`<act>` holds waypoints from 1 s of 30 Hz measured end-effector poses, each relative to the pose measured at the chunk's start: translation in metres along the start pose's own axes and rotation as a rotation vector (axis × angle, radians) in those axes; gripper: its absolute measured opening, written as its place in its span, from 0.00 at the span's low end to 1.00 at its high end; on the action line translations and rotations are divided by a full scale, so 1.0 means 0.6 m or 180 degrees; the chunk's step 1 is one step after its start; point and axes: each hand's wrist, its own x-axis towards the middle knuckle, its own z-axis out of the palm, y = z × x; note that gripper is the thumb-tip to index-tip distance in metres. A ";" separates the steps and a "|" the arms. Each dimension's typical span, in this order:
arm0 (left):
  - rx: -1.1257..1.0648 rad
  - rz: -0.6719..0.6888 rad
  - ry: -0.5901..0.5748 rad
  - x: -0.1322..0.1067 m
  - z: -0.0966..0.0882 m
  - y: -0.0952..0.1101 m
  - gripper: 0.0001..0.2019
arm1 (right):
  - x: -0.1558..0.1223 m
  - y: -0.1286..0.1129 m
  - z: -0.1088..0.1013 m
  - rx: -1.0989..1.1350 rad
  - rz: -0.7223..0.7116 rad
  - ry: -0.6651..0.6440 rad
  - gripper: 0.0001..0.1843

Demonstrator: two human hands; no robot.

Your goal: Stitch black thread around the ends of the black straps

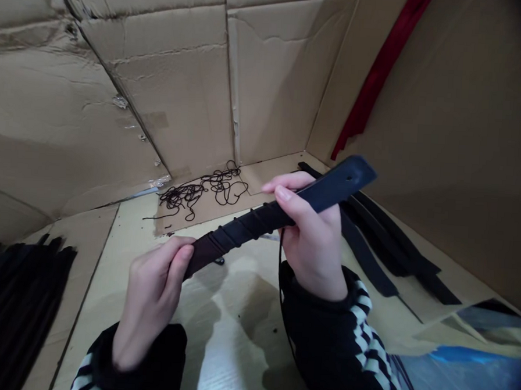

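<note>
**Wrapped dark strip [241, 230] held by both hands above a cluttered tabletop [120, 240]**

Closest to me, a thin dark cord [280, 254] hangs from beside the right hand [316, 253] and trails down over that dark sleeve. The left hand [153, 291] has its grip closed on the strip's lower end; the right one holds it nearer the upper end, which has a small hole. Cord circles the strip between them, and it slants in mid-air across the view, mostly hiding a small dark object [220, 261] below. Off to the left lies a row of dark pieces [16, 316]. On the right, loose dark strips [384, 242] overlap, their far ends partly blocked by the hand and held strip. Farther back, a cord tangle [199, 189] sprawls before the cardboard wall [288, 74]; a red strip [383, 73] runs down the right-hand panel [455, 141].
</note>
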 end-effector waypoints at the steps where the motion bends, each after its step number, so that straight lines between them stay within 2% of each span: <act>1: -0.0066 -0.0174 -0.0162 -0.001 0.002 -0.002 0.09 | 0.000 0.001 0.000 -0.0023 -0.0010 0.0046 0.03; 2: -0.0100 -0.0219 -0.0261 -0.001 0.005 -0.004 0.08 | 0.000 0.002 0.001 -0.0029 0.0058 0.0113 0.03; 3: -0.0071 -0.0149 -0.0272 0.000 0.008 -0.006 0.11 | 0.000 0.004 0.003 -0.0019 0.0171 0.0190 0.03; 5: 0.0205 0.0216 -0.0116 0.002 0.013 -0.010 0.17 | 0.001 0.006 0.005 -0.0002 0.0325 0.0335 0.04; 8: 0.0687 0.0712 0.0172 0.007 0.007 -0.010 0.11 | 0.004 0.003 0.002 -0.0127 0.0253 0.0169 0.08; 9: 0.0688 0.0783 0.0088 0.007 0.001 -0.008 0.10 | 0.005 0.002 0.000 -0.0184 0.0204 0.0029 0.09; 11: 0.0434 0.0659 -0.0413 0.007 -0.011 0.000 0.09 | 0.005 -0.001 -0.004 -0.0226 0.0143 -0.0163 0.09; 13: 0.0067 0.0365 -0.1016 0.004 -0.019 0.008 0.12 | 0.006 -0.002 -0.004 -0.0089 0.0216 -0.0185 0.06; 15: -0.0108 0.0175 -0.1262 0.000 -0.020 0.012 0.12 | 0.006 -0.002 -0.002 0.0163 0.0381 -0.0071 0.03; 17: -0.0109 0.0177 -0.1139 -0.002 -0.016 0.012 0.17 | 0.006 -0.002 0.002 0.0368 0.0563 0.0082 0.03; 19: -0.0045 0.0291 -0.0848 -0.002 -0.010 0.009 0.16 | 0.006 -0.002 0.004 0.0415 0.0624 0.0220 0.05; 22: 0.0079 0.0469 -0.0250 -0.001 -0.004 0.004 0.12 | 0.005 -0.005 0.003 0.0300 0.0488 0.0231 0.11; 24: 0.0124 0.0255 -0.0021 0.000 -0.001 0.003 0.11 | 0.003 -0.006 0.001 0.0253 0.0342 0.0151 0.10; 26: 0.0013 -0.0244 -0.0152 0.001 0.002 0.003 0.16 | 0.002 -0.005 0.002 0.0281 0.0310 0.0073 0.07; 28: -0.0093 -0.0640 -0.0404 0.002 0.005 0.002 0.14 | 0.001 -0.002 0.004 0.0301 0.0388 0.0111 0.03; 30: 0.0008 -0.0587 -0.0329 0.002 0.008 -0.001 0.17 | 0.001 0.001 0.006 0.0290 0.0546 0.0221 0.02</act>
